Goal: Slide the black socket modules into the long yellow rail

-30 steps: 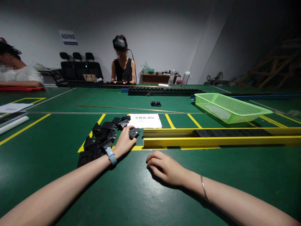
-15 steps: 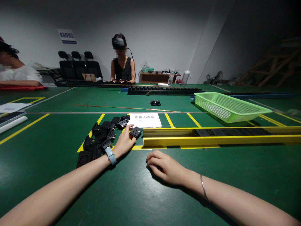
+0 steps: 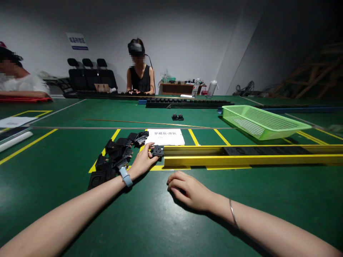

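My left hand (image 3: 142,161), with a pale blue watch band on its wrist, pinches a black socket module (image 3: 158,151). The module is at the left end of a yellow metal rail (image 3: 193,161), lined up with its channel; whether its edge has entered cannot be made out. Several black modules (image 3: 249,150) sit farther right inside the rail. My right hand (image 3: 189,189) rests on the green table in front of the rail, fingers loosely curled, a gap showing by the thumb, and nothing visible in it. Beside my left wrist is a pile of loose black socket modules (image 3: 115,151).
A white paper label (image 3: 166,137) lies behind the rail's left end. A light green basket (image 3: 262,123) stands at the back right. Two small black parts (image 3: 177,117) and a thin rod (image 3: 150,122) lie beyond the label. A co-worker (image 3: 140,76) sits across the table.
My left hand has turned the socket module level and brought it slightly right, up against the rail's left end. My right hand has stayed in place.
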`<state>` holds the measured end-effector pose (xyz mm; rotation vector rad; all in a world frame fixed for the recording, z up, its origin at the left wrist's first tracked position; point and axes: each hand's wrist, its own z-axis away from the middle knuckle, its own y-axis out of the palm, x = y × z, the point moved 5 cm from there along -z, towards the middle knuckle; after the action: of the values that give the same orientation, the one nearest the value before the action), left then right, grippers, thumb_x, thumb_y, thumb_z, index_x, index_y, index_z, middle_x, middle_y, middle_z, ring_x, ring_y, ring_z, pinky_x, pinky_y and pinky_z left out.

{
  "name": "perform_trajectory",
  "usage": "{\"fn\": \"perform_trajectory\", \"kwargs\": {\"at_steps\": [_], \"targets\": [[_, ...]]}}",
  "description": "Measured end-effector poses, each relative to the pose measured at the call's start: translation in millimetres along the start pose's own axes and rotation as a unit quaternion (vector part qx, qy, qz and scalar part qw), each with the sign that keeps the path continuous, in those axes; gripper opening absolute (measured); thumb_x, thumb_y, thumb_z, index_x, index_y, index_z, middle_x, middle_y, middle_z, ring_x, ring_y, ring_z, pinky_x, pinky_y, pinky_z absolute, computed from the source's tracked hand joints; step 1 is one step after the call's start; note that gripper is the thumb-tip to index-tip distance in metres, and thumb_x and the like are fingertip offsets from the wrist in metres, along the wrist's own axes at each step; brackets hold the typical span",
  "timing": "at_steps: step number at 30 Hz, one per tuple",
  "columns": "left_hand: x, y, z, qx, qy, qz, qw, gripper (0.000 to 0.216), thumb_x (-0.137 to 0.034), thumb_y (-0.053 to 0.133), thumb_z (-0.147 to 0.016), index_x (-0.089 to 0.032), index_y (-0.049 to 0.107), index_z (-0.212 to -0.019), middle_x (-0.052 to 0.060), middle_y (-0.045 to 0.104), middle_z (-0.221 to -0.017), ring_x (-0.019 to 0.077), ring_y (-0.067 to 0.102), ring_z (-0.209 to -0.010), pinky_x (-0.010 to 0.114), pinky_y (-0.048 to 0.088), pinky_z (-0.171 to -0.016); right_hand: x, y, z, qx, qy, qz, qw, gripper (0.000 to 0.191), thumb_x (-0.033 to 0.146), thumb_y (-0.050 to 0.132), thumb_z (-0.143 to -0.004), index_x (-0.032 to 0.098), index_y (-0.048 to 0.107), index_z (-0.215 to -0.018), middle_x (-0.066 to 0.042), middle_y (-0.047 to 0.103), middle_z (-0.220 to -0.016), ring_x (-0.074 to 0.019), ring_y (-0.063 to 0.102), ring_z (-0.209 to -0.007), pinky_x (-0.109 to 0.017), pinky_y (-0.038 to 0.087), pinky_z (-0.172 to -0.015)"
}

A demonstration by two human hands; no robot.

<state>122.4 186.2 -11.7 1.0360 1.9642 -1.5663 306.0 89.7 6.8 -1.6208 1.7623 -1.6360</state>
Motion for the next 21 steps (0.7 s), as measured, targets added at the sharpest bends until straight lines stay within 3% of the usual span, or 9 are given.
{"fn": "perform_trajectory", "kwargs": {"at_steps": [5, 9, 15, 21], "targets": [[6.0, -4.3, -3.1, -0.051, 0.010, 0.019, 0.998, 0.053, -0.036, 0.069, -0.072, -0.018, 0.052, -0.118, 0.004, 0.060, -0.094, 0.0129, 0.054, -0.065, 0.027, 0.045, -0.064, 0.2, -0.1, 0.0, 0.002, 0.002, -0.001, 1.000, 0.016, 0.015, 0.046, -0.090, 0.018, 0.061, -0.095, -0.008, 0.061, -0.102, -0.0176, 0.055, -0.096, -0.032, 0.048, -0.087], [6.0, -9.1, -3.8, -0.098, 0.014, 0.099, 0.990, 0.051, -0.034, 0.068, -0.075, -0.018, 0.050, -0.120, 0.007, 0.059, -0.105, 0.0158, 0.059, -0.080, 0.030, 0.048, -0.074, -0.2, 0.0, -0.2, 0.004, 0.006, 0.000, 1.000, 0.016, 0.015, 0.046, -0.090, 0.017, 0.061, -0.095, -0.008, 0.060, -0.103, -0.0173, 0.055, -0.097, -0.031, 0.047, -0.088], [-11.9, -7.4, 0.8, -0.045, 0.055, 0.231, 0.970, 0.052, -0.026, 0.067, -0.075, -0.020, 0.041, -0.120, 0.009, 0.058, -0.118, 0.0193, 0.060, -0.106, 0.034, 0.048, -0.092, 0.6, -0.1, -0.6, 0.004, 0.005, 0.001, 1.000, 0.016, 0.015, 0.046, -0.090, 0.018, 0.061, -0.095, -0.008, 0.060, -0.102, -0.0171, 0.055, -0.097, -0.031, 0.048, -0.087], [-6.0, -1.2, -3.2, -0.021, 0.022, 0.321, 0.947, 0.054, -0.022, 0.069, -0.071, -0.019, 0.041, -0.118, 0.013, 0.056, -0.125, 0.0213, 0.057, -0.115, 0.039, 0.045, -0.102, 0.3, -0.7, -0.6, 0.003, 0.007, -0.001, 1.000, 0.016, 0.016, 0.046, -0.090, 0.017, 0.061, -0.095, -0.008, 0.060, -0.102, -0.0169, 0.055, -0.097, -0.031, 0.047, -0.087]]}}
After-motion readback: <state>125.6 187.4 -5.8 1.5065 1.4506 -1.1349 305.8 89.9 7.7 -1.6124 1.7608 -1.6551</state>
